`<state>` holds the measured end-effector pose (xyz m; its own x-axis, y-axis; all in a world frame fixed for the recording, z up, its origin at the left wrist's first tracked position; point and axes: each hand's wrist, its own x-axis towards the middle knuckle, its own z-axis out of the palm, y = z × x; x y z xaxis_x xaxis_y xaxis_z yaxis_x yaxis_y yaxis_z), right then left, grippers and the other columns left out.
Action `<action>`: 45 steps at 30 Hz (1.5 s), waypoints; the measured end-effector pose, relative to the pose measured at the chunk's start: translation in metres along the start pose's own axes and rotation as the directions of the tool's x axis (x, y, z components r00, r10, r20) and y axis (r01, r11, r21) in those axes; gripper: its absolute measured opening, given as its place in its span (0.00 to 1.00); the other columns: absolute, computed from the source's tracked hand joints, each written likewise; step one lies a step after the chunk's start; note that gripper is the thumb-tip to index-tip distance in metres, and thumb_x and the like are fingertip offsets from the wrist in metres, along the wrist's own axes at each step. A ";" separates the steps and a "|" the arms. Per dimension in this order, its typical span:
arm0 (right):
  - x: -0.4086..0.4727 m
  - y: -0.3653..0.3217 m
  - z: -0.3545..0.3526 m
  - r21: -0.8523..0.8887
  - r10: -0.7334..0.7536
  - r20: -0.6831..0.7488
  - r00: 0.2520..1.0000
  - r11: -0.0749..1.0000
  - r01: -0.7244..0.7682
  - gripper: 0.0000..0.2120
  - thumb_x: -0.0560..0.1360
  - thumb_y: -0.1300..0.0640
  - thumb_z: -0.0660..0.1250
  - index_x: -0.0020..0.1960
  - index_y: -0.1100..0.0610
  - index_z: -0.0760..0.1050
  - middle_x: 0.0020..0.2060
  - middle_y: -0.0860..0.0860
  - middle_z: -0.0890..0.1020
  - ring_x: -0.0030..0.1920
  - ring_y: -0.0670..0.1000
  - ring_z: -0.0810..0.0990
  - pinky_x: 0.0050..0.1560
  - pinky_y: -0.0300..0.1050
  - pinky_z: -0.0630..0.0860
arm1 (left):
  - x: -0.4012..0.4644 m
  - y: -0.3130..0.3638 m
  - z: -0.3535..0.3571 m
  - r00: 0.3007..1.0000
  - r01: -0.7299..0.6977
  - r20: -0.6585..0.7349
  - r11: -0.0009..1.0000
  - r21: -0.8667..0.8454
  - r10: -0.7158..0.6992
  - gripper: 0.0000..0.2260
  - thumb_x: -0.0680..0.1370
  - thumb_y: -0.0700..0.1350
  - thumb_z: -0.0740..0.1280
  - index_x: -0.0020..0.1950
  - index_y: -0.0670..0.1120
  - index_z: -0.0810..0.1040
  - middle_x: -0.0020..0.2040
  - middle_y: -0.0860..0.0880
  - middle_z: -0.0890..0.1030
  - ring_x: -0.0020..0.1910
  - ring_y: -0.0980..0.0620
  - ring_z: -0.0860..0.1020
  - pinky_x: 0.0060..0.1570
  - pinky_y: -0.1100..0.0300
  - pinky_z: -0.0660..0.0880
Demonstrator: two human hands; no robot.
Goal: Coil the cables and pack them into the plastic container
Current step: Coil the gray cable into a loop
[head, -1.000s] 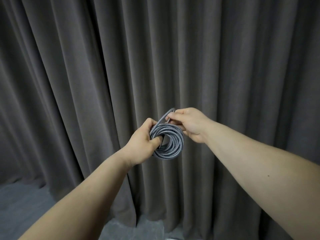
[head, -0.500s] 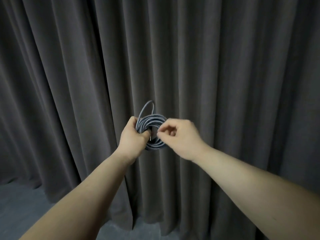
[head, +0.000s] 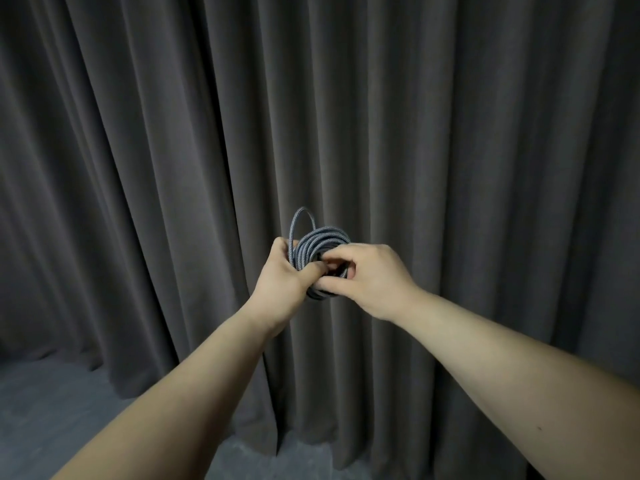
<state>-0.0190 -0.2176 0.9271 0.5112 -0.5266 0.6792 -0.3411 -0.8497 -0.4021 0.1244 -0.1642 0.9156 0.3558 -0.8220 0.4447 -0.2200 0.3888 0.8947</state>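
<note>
A grey braided cable (head: 317, 242) is wound into a small coil held up in front of me at mid-frame. My left hand (head: 282, 277) grips the coil's left side, thumb across the strands. My right hand (head: 367, 277) pinches the cable at the coil's centre, its fingers curled over the front and hiding the lower right part. One loose loop sticks up above the coil at the top left. The plastic container is out of view.
A dark grey pleated curtain (head: 450, 133) fills the background from top to near the bottom. A strip of grey floor (head: 52, 410) shows at the lower left and along the bottom centre.
My right hand came down from the coil's top to its centre and now pinches the cable there. The coil has tightened, and a loose loop stands above it.
</note>
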 end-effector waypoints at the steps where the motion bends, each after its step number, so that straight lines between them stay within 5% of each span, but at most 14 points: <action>1: 0.001 0.000 -0.001 0.006 0.006 0.013 1.000 1.000 -0.006 0.17 0.67 0.46 0.76 0.54 0.48 0.82 0.43 0.43 0.82 0.33 0.40 0.72 0.45 0.40 0.73 | -0.001 0.000 0.000 1.000 -0.002 -0.006 1.000 0.008 0.002 0.21 0.67 0.42 0.72 0.56 0.39 0.68 0.46 0.45 0.82 0.48 0.48 0.82 0.57 0.46 0.78; 8: 0.005 -0.001 -0.007 -0.036 0.026 0.089 0.996 0.999 -0.023 0.11 0.71 0.55 0.71 0.53 0.47 0.82 0.28 0.37 0.74 0.33 0.42 0.75 0.45 0.37 0.74 | 0.002 -0.002 -0.003 1.000 -0.012 -0.016 0.999 0.052 0.013 0.18 0.68 0.43 0.70 0.55 0.42 0.70 0.49 0.45 0.82 0.49 0.49 0.81 0.55 0.53 0.78; 16: 0.005 0.001 0.000 0.195 0.186 -0.068 0.980 0.966 -0.170 0.12 0.69 0.64 0.68 0.48 0.53 0.85 0.35 0.44 0.82 0.30 0.35 0.74 0.41 0.27 0.69 | 0.018 -0.003 -0.012 0.967 -0.049 -0.238 0.985 0.167 0.088 0.09 0.75 0.36 0.68 0.48 0.47 0.70 0.42 0.48 0.79 0.43 0.51 0.78 0.48 0.54 0.76; 24: 0.016 0.006 -0.029 0.744 0.317 0.102 0.943 0.604 -0.284 0.17 0.72 0.73 0.60 0.34 0.58 0.81 0.27 0.52 0.81 0.28 0.45 0.73 0.29 0.35 0.66 | 0.026 0.000 -0.038 0.921 -0.125 -0.361 0.988 0.089 0.149 0.16 0.73 0.33 0.63 0.52 0.53 0.74 0.44 0.52 0.80 0.39 0.55 0.77 0.45 0.57 0.76; 28: 0.014 0.008 -0.022 0.517 0.225 0.123 0.966 0.817 -0.256 0.11 0.72 0.67 0.67 0.36 0.55 0.82 0.30 0.50 0.82 0.30 0.44 0.75 0.35 0.36 0.72 | 0.031 0.002 -0.039 0.921 -0.126 -0.359 0.988 0.087 0.149 0.09 0.75 0.36 0.67 0.48 0.51 0.77 0.34 0.59 0.79 0.36 0.59 0.75 0.47 0.59 0.73; 31: 0.013 0.005 -0.017 0.131 0.113 0.202 0.973 0.981 -0.141 0.05 0.71 0.60 0.70 0.42 0.50 0.82 0.34 0.47 0.84 0.36 0.44 0.81 0.45 0.40 0.77 | 0.027 0.002 -0.035 0.913 -0.141 -0.360 0.977 0.157 0.190 0.07 0.77 0.36 0.66 0.50 0.47 0.76 0.35 0.58 0.78 0.32 0.65 0.75 0.41 0.68 0.72; 34: 0.014 -0.008 -0.009 -0.310 0.046 0.271 0.962 0.950 0.042 0.10 0.71 0.57 0.64 0.50 0.50 0.80 0.43 0.47 0.84 0.47 0.51 0.81 0.49 0.44 0.77 | 0.023 0.001 -0.029 0.913 -0.148 -0.344 0.964 0.220 0.219 0.07 0.77 0.36 0.66 0.54 0.45 0.76 0.38 0.55 0.78 0.33 0.64 0.76 0.40 0.70 0.73; 37: 0.015 -0.021 0.003 -0.331 0.132 0.231 0.964 0.942 -0.050 0.06 0.72 0.59 0.60 0.44 0.54 0.75 0.43 0.52 0.81 0.45 0.58 0.77 0.40 0.45 0.71 | 0.022 0.000 -0.023 0.923 -0.133 -0.320 0.959 0.252 0.212 0.08 0.78 0.37 0.65 0.55 0.46 0.75 0.41 0.55 0.79 0.39 0.58 0.76 0.48 0.62 0.75; 41: 0.020 -0.026 0.004 -0.284 0.229 0.175 0.958 0.943 -0.174 0.15 0.77 0.53 0.57 0.33 0.55 0.66 0.34 0.52 0.74 0.40 0.58 0.72 0.38 0.45 0.64 | 0.018 -0.003 -0.020 0.934 -0.137 -0.269 0.930 0.342 0.236 0.12 0.78 0.36 0.63 0.57 0.50 0.71 0.47 0.57 0.78 0.45 0.63 0.76 0.48 0.73 0.71; 45: 0.027 -0.020 -0.009 -0.001 0.134 0.107 0.985 0.991 -0.135 0.16 0.77 0.50 0.62 0.35 0.58 0.78 0.21 0.47 0.72 0.29 0.46 0.72 0.34 0.43 0.66 | 0.014 -0.010 -0.022 0.938 -0.098 -0.274 0.920 0.379 0.213 0.11 0.78 0.36 0.64 0.57 0.47 0.71 0.44 0.57 0.77 0.42 0.61 0.76 0.45 0.71 0.70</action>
<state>-0.0057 -0.2146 0.9595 0.5423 -0.6357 0.5493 -0.4077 -0.7708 -0.4895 0.1512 -0.1705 0.9135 0.5359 -0.5737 0.6194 -0.5816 0.2810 0.7634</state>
